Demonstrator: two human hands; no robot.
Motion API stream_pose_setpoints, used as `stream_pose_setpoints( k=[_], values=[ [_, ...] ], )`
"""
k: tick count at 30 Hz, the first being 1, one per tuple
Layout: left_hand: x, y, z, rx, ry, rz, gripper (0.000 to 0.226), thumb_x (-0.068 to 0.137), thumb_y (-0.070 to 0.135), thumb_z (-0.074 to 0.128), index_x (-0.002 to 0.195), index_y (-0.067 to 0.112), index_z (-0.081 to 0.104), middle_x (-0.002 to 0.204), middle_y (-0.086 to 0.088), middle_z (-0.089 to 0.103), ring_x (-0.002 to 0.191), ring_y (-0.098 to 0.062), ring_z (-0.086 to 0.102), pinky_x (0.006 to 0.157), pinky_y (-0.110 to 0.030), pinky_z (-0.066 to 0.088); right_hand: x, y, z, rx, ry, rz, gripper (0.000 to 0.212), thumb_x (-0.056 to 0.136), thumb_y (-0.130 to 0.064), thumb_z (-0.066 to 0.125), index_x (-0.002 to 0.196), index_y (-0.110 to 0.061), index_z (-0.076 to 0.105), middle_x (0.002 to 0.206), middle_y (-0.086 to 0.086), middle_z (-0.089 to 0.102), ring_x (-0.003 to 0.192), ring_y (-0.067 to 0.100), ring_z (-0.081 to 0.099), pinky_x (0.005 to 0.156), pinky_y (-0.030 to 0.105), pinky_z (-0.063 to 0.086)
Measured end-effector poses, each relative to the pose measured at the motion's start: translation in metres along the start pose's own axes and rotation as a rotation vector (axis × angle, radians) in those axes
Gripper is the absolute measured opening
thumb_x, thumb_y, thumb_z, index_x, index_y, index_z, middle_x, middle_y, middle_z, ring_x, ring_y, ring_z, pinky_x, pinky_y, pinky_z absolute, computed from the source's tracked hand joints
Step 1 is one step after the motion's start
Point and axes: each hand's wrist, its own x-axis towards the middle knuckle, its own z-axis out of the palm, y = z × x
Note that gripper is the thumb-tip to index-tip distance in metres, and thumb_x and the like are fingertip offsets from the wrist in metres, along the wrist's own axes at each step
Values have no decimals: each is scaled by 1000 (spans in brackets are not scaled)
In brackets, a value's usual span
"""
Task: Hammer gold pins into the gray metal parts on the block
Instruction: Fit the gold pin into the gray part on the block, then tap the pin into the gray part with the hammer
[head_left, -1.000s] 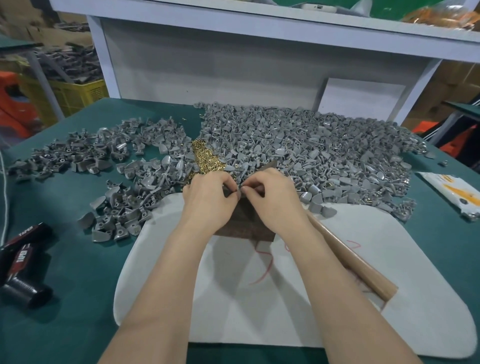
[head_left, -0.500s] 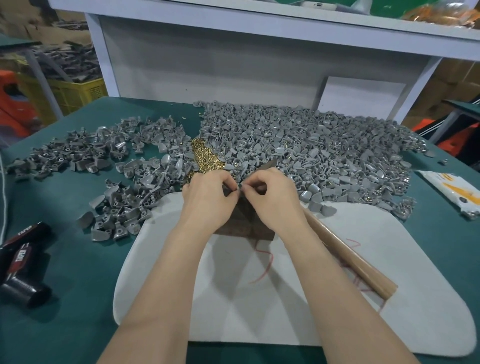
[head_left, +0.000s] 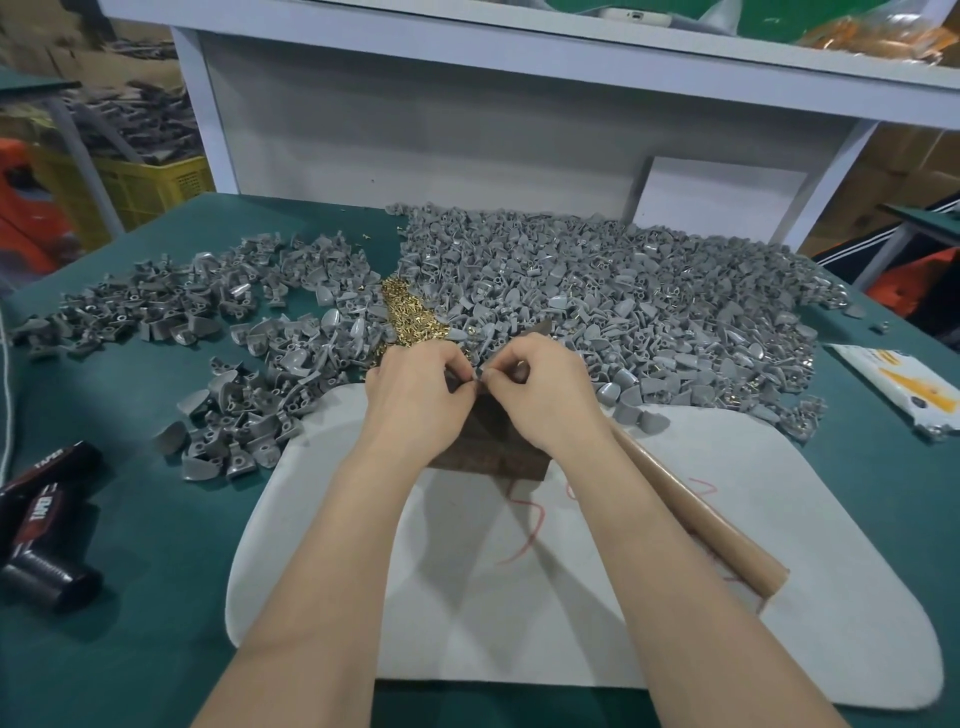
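Centrally, a dark rough wooden block (head_left: 491, 441) is set on a smooth pale mat (head_left: 649, 597), and over it the left hand (head_left: 415, 395) and right hand (head_left: 540, 395) are pinched together on something too small to be identified. Behind the block, shiny gold pins (head_left: 410, 317) are heaped among curved gray metal parts (head_left: 623, 301), and a wooden handle (head_left: 696, 509) is laid to its right.

We are in a small factory or assembly workshop. On the green work table (head_left: 130, 597) we see gray metal parts (head_left: 613, 306) heaped in bulk, with a heap of gold pins (head_left: 413, 317) among them. A white shelf frame (head_left: 467, 57) stands over the bench, and a yellow crate (head_left: 156, 182) beside it holds more parts.
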Motion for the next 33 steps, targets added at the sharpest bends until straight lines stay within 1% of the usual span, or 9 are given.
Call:
stream_pose_setpoints(
  k=[4, 12, 19, 23, 26, 27, 29, 31, 33],
  values=[
    [0, 1, 0, -9, -11, -17, 13, 83, 24, 67, 76, 30, 57, 83, 7, 60, 101, -27, 57, 92, -43, 44, -2, -4, 2, -98, 10, -14, 9, 86, -18, 59, 82, -16, 66, 96, 1, 59, 90, 20, 55, 81, 31, 43],
    [0, 3, -1, -15, -19, -25, 8, 84, 23, 65, 79, 28, 61, 91, 4, 67, 102, -26, 57, 92, -42, 44, -3, -5, 4, -183, 31, -63, 8, 88, -16, 56, 84, -14, 63, 97, 2, 57, 93, 20, 52, 76, 26, 33],
    [-1, 3, -2, -6, -30, -41, 12, 84, 26, 65, 77, 30, 57, 89, 6, 64, 103, -25, 56, 94, -43, 43, -4, -1, 5, -112, 49, -107, 7, 87, -12, 58, 82, -10, 64, 91, 0, 54, 89, 20, 53, 76, 27, 38],
    [-2, 3, -2, 5, -22, -38, 16, 84, 28, 67, 74, 31, 55, 86, 6, 62, 102, -26, 55, 93, -43, 42, -5, 6, -9, 4, -5, -37, 16, 91, -17, 56, 97, -19, 71, 102, -2, 66, 94, 15, 59, 89, 30, 44],
    [-2, 3, -1, 2, -25, -44, 19, 85, 26, 67, 71, 31, 54, 87, 7, 61, 104, -26, 54, 94, -43, 42, -7, 22, -30, -14, 120, 107, 20, 92, -22, 54, 106, -24, 68, 104, 0, 69, 96, 18, 62, 89, 31, 48],
    [-2, 4, -1, 1, -26, -44, 21, 85, 26, 67, 70, 31, 53, 86, 8, 60, 104, -26, 54, 94, -43, 42, -8, 27, -36, -125, 105, 175, 20, 91, -28, 55, 106, -22, 68, 103, 2, 69, 96, 21, 62, 87, 34, 49],
    [-2, 4, -1, 3, -28, -40, 26, 85, 25, 67, 66, 32, 50, 84, 9, 59, 103, -26, 55, 94, -44, 42, -11, 34, -39, -349, -59, 295, 26, 90, -38, 55, 100, -17, 66, 97, 6, 67, 91, 27, 61, 80, 35, 51],
    [-2, 5, -2, 2, -25, -41, 30, 84, 24, 67, 63, 33, 48, 83, 9, 59, 102, -25, 56, 94, -44, 43, -11, 36, -34, -425, -194, 331, 24, 90, -32, 52, 98, -12, 63, 94, 9, 65, 85, 28, 59, 70, 29, 46],
    [-2, 5, -2, 2, -24, -44, 31, 84, 25, 67, 62, 34, 47, 82, 10, 58, 101, -25, 56, 94, -45, 43, -9, 32, -33, -409, -208, 325, 22, 92, -28, 51, 97, -9, 61, 91, 10, 63, 81, 28, 56, 65, 28, 41]
  ],
)
